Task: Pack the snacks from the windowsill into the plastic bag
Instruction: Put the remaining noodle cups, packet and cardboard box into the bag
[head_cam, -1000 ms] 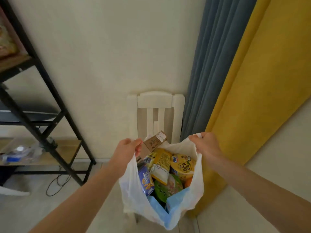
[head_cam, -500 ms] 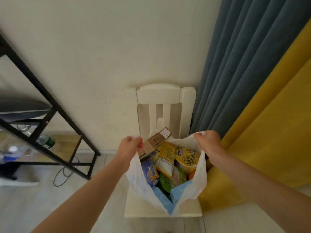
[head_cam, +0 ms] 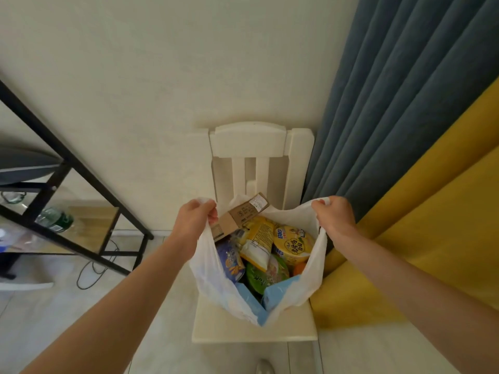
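Observation:
A white plastic bag (head_cam: 310, 282) stands open on the seat of a cream chair (head_cam: 253, 330). My left hand (head_cam: 195, 220) grips the bag's left handle, and my right hand (head_cam: 334, 217) grips its right handle. Inside lie several snacks: a brown cardboard box (head_cam: 241, 215) sticking out at the top left, a yellow packet (head_cam: 258, 240), a yellow round cup (head_cam: 294, 247), a blue packet (head_cam: 232, 261), a green-lidded bowl (head_cam: 263, 276) and a light blue pack (head_cam: 278, 291). The windowsill is out of view.
The chair's back (head_cam: 251, 141) leans against a cream wall. A blue curtain (head_cam: 391, 103) and a yellow curtain (head_cam: 432, 238) hang to the right. At the left stands a black metal shelf (head_cam: 54, 147) holding bottles (head_cam: 54, 218), with a cable (head_cam: 91, 271) on the floor.
The view has tipped down and closer, so the chair seat under the bag now shows. Both hands keep their grip on the handles, and the bag has come to stand on the seat.

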